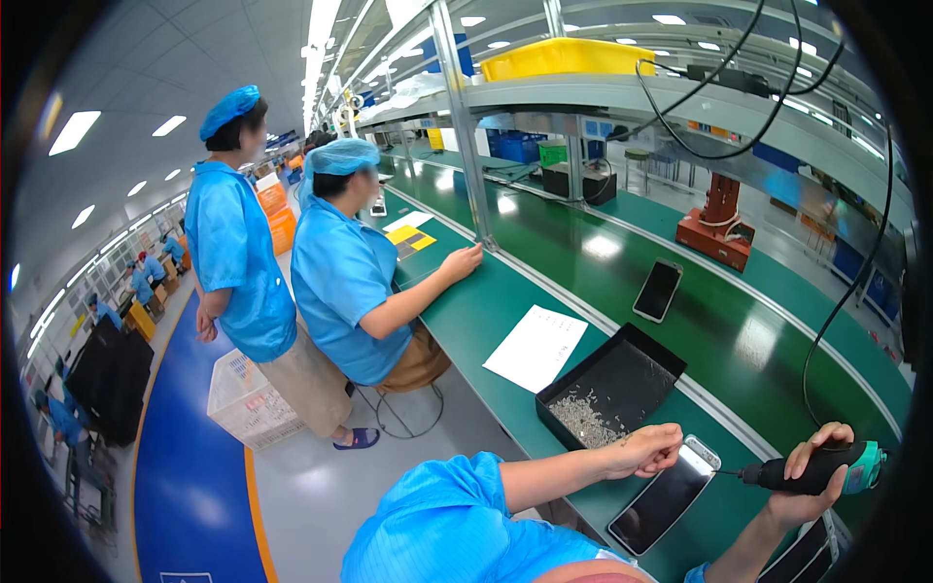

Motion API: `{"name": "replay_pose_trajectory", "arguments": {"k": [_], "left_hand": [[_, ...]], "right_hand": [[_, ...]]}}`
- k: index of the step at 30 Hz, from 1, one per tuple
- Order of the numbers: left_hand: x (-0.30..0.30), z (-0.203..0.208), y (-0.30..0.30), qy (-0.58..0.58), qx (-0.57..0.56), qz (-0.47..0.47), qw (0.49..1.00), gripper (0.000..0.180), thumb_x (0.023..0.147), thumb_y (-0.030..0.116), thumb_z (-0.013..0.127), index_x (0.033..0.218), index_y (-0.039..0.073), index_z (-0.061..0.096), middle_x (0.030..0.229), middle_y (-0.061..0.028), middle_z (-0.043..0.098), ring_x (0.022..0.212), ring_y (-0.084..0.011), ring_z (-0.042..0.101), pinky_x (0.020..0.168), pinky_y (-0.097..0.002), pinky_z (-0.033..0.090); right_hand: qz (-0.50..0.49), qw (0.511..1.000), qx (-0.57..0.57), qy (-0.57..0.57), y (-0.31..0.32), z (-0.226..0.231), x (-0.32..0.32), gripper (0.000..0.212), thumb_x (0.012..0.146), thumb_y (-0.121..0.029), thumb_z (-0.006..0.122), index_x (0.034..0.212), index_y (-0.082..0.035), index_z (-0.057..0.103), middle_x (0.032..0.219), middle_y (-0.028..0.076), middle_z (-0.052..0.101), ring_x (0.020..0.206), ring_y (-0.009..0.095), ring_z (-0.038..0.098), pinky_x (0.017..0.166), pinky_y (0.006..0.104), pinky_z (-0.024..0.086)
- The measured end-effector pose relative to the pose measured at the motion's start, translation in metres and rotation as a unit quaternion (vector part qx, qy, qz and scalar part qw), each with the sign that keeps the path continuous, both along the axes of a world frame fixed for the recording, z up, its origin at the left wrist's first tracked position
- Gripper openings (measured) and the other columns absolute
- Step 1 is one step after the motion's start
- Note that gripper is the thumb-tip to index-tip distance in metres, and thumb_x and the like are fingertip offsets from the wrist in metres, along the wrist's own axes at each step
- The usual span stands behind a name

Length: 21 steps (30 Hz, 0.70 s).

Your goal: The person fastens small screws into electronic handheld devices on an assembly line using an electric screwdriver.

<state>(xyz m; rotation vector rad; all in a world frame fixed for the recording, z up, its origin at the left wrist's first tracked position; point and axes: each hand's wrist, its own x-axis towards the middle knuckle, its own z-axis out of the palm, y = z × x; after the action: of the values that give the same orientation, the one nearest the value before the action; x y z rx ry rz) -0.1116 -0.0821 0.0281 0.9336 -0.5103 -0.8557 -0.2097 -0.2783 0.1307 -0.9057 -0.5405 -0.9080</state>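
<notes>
My right hand (814, 466) is wrapped round a black and teal electric screwdriver (777, 475), held nearly level. Its thin bit points left, at the top end of a white-framed slab like a large phone (661, 505) with a dark, shiny face. This slab lies on the green bench in front of me. Over its upper left edge my left hand (649, 449) is closed, fingertips together; anything in them is too small to make out. Just beyond that hand stands a black tray (653, 364), with a heap of small silvery screws (587, 420) in its near left corner.
A white paper sheet (536, 347) lies left of the tray. Another phone-like device (659, 290) rests on the green conveyor (583, 243). Black cables hang at the right. A seated co-worker (350, 262) and a standing person (238, 243) are on the left. More devices (807, 556) lie lower right.
</notes>
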Motion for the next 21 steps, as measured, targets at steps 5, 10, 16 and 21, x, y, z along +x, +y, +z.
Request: {"name": "replay_pose_trajectory", "arguments": {"k": [5, 10, 16, 21], "left_hand": [[-0.014, -0.005, -0.004, 0.045, -0.008, -0.054, 0.997, 0.032, 0.091, 0.026, 0.042, 0.064, 0.01, 0.037, 0.052, 0.0023, 0.034, 0.04, -0.0026, 0.026, 0.032, -0.0169, 0.019], [-0.028, -0.001, -0.005, 0.115, -0.052, -0.063, 0.99, 0.03, 0.092, 0.024, 0.038, 0.067, 0.009, 0.038, 0.06, -0.0002, 0.038, 0.043, -0.0044, 0.031, 0.035, -0.017, 0.024], [-0.028, -0.003, -0.005, 0.199, -0.074, -0.101, 0.972, 0.015, 0.085, 0.017, 0.052, 0.086, 0.003, 0.047, 0.071, -0.0036, 0.045, 0.05, -0.0066, 0.037, 0.04, -0.0185, 0.03], [-0.025, -0.003, -0.006, 0.204, -0.099, -0.073, 0.971, 0.009, 0.081, 0.011, 0.058, 0.083, 0.003, 0.055, 0.073, -0.0052, 0.051, 0.054, -0.0084, 0.042, 0.043, -0.0179, 0.034]], "right_hand": [[0.044, 0.998, -0.032, -0.021, -0.008, -0.004, -0.002, 0.044, 0.081, -0.031, 0.051, 0.101, 0.004, 0.034, 0.087, 0.014, 0.041, 0.046, 0.011, 0.045, 0.037, 0.0189, 0.038], [0.045, 0.999, -0.023, -0.014, -0.008, -0.005, -0.007, 0.044, 0.08, -0.03, 0.052, 0.101, 0.005, 0.035, 0.087, 0.014, 0.042, 0.047, 0.011, 0.046, 0.037, 0.0186, 0.038], [0.108, 0.994, -0.016, 0.007, -0.004, 0.001, -0.011, 0.051, 0.077, -0.035, 0.057, 0.107, 0.003, 0.039, 0.089, 0.014, 0.042, 0.054, 0.015, 0.048, 0.045, 0.0241, 0.04], [0.119, 0.991, -0.037, -0.055, 0.008, 0.003, 0.002, 0.054, 0.077, -0.041, 0.056, 0.107, 0.002, 0.041, 0.087, 0.016, 0.046, 0.054, 0.015, 0.049, 0.044, 0.0247, 0.041]]}}
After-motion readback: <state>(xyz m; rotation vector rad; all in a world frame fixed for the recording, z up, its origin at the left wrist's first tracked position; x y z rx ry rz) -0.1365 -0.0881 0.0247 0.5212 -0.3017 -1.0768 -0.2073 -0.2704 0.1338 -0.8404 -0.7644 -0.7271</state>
